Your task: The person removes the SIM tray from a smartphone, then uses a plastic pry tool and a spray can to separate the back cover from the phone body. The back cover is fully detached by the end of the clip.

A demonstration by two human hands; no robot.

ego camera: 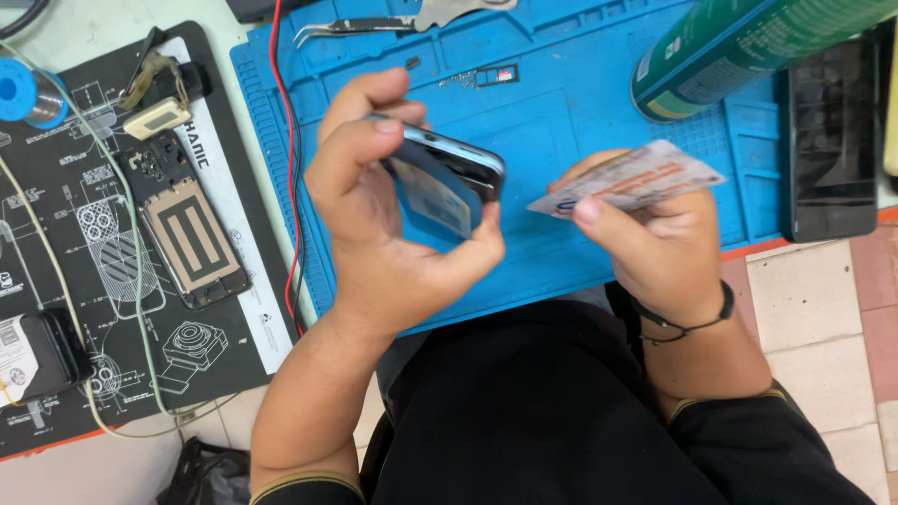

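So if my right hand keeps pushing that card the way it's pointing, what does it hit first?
Probably the phone held in the left hand: the card in the right hand points at its near edge, though depth is unclear.

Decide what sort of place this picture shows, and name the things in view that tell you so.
Most likely a phone repair bench: a blue work mat with tweezers and tiny screws, a dismantled phone on the black mat, and a solder spool.

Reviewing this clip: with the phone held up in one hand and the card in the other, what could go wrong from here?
1. The phone sits only in the left hand grip above the blue mat; it might slip and drop.
2. The thin card in the right hand could bend or snap.
3. Tiny screws lie loose on the mat, easily scattered.
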